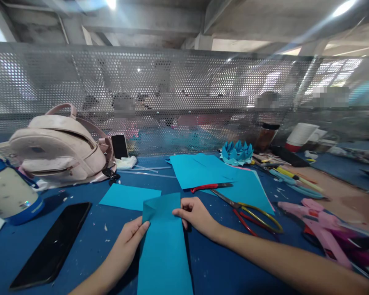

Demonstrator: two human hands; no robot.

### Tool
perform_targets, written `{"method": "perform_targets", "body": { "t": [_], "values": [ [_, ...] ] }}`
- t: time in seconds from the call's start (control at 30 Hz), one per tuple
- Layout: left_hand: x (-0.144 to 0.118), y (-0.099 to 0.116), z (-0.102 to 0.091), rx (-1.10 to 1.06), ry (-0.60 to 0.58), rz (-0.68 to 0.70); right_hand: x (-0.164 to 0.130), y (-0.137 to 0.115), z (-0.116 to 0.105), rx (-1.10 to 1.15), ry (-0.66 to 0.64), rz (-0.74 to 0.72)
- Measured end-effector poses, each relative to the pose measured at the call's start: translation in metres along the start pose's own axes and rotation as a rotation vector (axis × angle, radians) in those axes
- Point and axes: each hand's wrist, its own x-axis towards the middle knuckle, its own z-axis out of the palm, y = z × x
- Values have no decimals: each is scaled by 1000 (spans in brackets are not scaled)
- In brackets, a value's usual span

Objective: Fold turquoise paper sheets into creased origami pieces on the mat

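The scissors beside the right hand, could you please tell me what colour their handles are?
Red and yellow handles on the metal scissors, clearest in the head view.

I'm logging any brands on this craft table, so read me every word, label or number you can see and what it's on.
None can be read.
White and blue insulated bottle: a small shiny sticker, too blurred to read.
Pale pink leather backpack: no lettering shows.
Black phone lying flat: dark screen.
Long teal paper strip, held by left hand and right hand: plain.
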Motion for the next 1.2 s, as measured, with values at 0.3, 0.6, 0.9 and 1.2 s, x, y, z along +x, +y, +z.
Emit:
{"method": "perform_targets", "body": {
  "t": [0.3,0.6,0.9,1.2],
  "values": [
    [-2,4,3,31,17,8,-5,1,1,-14,7,28],
    [1,1,1,50,61,-3,-3,3,0,-38,-45,-51],
    [0,0,-1,26,102,-3,-2,-4,-1,-20,-53,-86],
    [0,-1,0,47,109,14,-3,1,3,-45,-57,-5]
  ]
}}
